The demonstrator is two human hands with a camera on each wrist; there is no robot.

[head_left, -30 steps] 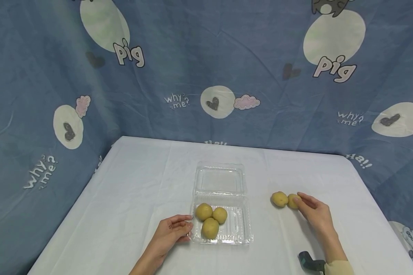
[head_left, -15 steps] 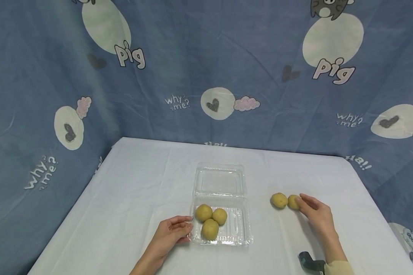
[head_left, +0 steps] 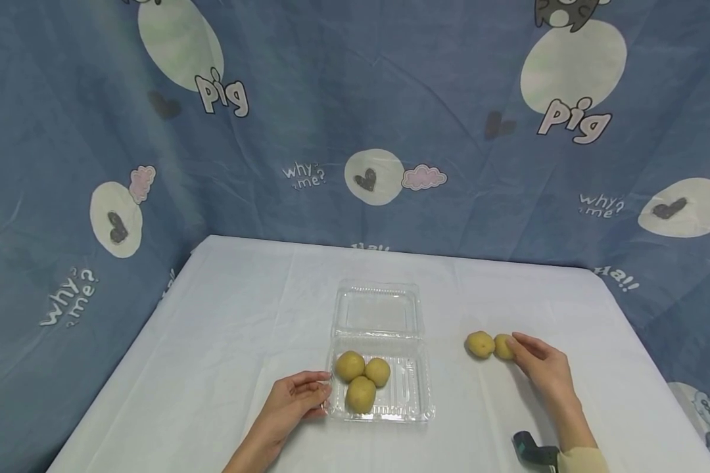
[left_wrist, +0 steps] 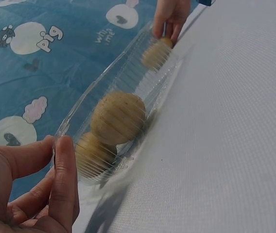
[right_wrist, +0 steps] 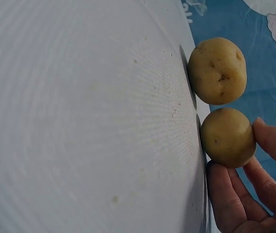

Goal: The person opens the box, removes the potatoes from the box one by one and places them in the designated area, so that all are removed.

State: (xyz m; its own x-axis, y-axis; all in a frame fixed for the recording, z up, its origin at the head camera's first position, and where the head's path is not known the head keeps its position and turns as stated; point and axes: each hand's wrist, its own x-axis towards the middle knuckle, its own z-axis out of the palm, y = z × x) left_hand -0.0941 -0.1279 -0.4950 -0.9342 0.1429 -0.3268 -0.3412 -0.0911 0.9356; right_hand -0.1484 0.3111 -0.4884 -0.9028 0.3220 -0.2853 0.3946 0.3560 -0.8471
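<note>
A clear plastic clamshell container [head_left: 411, 387] lies with its lid [head_left: 378, 310] folded back on the white table. Three potatoes [head_left: 361, 395] sit together in its left part. My left hand [head_left: 296, 402] pinches the container's left rim between thumb and fingers, as the left wrist view shows at the near wall [left_wrist: 99, 170]. To the right of the container, my right hand [head_left: 541, 368] holds a small potato [right_wrist: 228, 138] with thumb and fingers; it appears to rest on the table. A larger potato [right_wrist: 217, 71] lies just left of it in the head view.
A dark curved device [head_left: 532, 450] is by the right wrist, next to a pale yellow sleeve [head_left: 582, 461]. White cloth [head_left: 213, 368] covers the table. A blue printed curtain [head_left: 307, 118] hangs behind and along the left side.
</note>
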